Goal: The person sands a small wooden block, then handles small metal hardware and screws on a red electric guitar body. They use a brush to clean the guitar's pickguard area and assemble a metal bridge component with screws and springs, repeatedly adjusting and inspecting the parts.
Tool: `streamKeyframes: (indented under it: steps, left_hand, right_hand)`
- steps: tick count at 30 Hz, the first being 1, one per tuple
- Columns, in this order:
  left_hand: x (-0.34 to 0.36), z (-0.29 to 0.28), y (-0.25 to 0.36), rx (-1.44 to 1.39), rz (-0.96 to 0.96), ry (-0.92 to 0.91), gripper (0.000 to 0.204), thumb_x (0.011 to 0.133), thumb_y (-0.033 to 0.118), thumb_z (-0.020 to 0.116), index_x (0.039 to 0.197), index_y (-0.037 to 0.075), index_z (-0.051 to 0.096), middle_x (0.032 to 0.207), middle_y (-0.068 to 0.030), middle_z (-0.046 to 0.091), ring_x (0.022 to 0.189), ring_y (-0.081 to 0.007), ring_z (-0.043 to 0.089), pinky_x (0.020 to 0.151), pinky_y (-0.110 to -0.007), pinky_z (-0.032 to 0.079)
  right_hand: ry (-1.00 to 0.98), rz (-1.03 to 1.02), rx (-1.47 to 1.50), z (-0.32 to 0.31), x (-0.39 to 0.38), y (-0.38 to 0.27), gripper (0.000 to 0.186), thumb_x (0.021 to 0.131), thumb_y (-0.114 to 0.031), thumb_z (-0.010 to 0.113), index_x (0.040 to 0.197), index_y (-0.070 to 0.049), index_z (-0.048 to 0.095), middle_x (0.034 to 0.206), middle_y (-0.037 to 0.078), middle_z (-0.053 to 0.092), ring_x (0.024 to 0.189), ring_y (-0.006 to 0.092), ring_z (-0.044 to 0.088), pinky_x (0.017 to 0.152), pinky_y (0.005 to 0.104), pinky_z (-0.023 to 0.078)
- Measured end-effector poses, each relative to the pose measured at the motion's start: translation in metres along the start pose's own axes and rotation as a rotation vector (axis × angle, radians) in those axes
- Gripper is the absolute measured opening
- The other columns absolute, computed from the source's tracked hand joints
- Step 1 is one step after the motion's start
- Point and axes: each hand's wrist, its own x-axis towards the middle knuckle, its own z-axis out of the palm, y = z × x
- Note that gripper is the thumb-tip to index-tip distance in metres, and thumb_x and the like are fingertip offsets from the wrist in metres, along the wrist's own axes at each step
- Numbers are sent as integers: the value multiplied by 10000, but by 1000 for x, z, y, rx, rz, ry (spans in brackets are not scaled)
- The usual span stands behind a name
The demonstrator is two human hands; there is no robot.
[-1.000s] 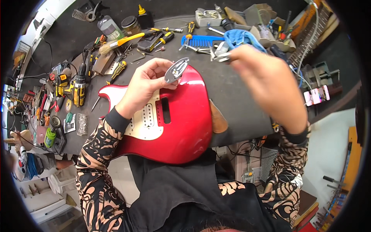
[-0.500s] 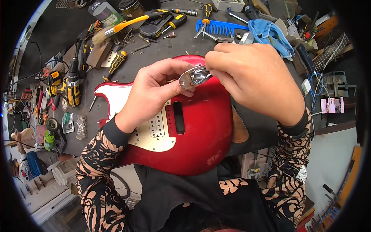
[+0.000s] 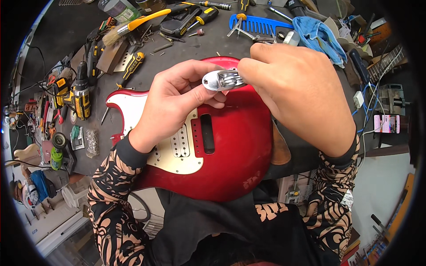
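Note:
Above the red electric guitar body (image 3: pixel 235 168), a shiny chrome jack plate (image 3: pixel 219 81) is held in the air between both hands. My left hand (image 3: pixel 171 97) pinches its left end between thumb and fingers. The closed fingers of my right hand (image 3: pixel 297 88) grip the right end, and the back of that hand hides their tips. Beneath, the guitar body lies flat with a cream pickguard (image 3: pixel 187 165) and a dark slot (image 3: pixel 207 134) cut beside it. Part of the pickguard is covered by my left hand and forearm.
Beyond the guitar lie a brush (image 3: pixel 137 23), screwdrivers (image 3: pixel 207 16), a blue comb (image 3: pixel 259 23) and a blue cloth (image 3: pixel 317 37). A yellow-black drill (image 3: pixel 80 93) stands at left, near a bag of screws (image 3: pixel 92 142). At right, a lit phone (image 3: pixel 386 123) sits by cables.
The jack plate has tilted in my fingers, so its rounded outer face shows more. The whole view has shifted slightly; both hands keep their grip.

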Motion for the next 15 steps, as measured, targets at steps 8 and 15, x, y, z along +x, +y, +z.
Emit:
streamKeyframes:
  steps: [8,15]
  left_hand:
    - [-1,1,0,37,-18,26,381,1080,80,707,1420,-72,623,1176,-202,781,1021,-254,797,934,-390,676]
    - [-2,-1,0,26,-13,-4,342,1083,42,701,1400,-70,642,1251,-176,772,1054,-229,791,942,-384,680]
  right_hand:
    - [-50,-3,2,-3,-1,1,117,834,-79,758,924,-64,686,848,80,646,770,296,710,631,423,552]
    - [-35,-55,-3,2,-5,5,140,814,-94,749,938,-83,686,868,67,666,809,285,733,656,411,571]
